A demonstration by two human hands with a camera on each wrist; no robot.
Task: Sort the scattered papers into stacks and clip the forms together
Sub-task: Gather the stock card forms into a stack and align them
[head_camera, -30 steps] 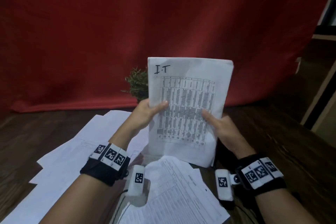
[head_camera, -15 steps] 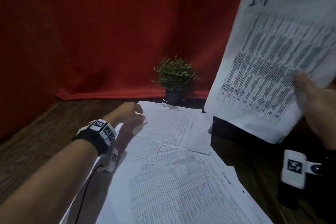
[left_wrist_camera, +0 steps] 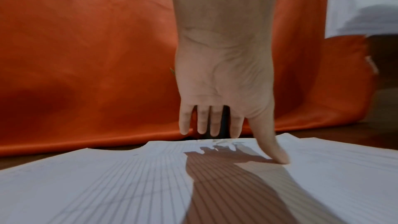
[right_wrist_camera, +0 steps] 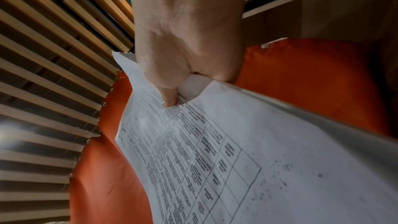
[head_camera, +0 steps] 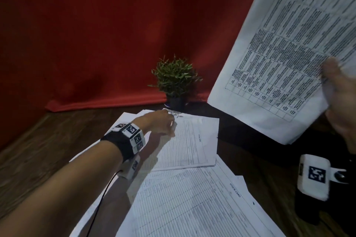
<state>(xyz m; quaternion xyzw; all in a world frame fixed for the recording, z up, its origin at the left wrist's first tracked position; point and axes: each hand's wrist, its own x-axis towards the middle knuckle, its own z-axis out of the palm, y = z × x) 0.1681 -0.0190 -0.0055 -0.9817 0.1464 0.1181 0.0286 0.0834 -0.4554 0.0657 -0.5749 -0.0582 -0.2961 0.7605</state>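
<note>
My right hand (head_camera: 339,90) holds a stack of printed table sheets (head_camera: 285,59) up in the air at the right, thumb on the front face; in the right wrist view the thumb (right_wrist_camera: 170,98) pinches the same stack (right_wrist_camera: 215,151). My left hand (head_camera: 163,123) reaches out over the loose lined forms (head_camera: 185,144) lying on the wooden table. In the left wrist view its fingers (left_wrist_camera: 202,122) hang straight just above the far edge of a form (left_wrist_camera: 107,176), and the thumb tip (left_wrist_camera: 280,157) touches the paper. Nearer me lies a form headed "STOCK CARD" (head_camera: 192,204).
A small potted plant (head_camera: 175,81) stands behind the papers against a red cloth backdrop (head_camera: 96,34). Bare dark wood (head_camera: 34,150) shows left of the papers and on the right (head_camera: 269,169). A slatted wall (right_wrist_camera: 43,74) shows in the right wrist view.
My left hand let go of the printed stack and moved down and left onto the forms on the table. My right hand carried the stack up and to the right.
</note>
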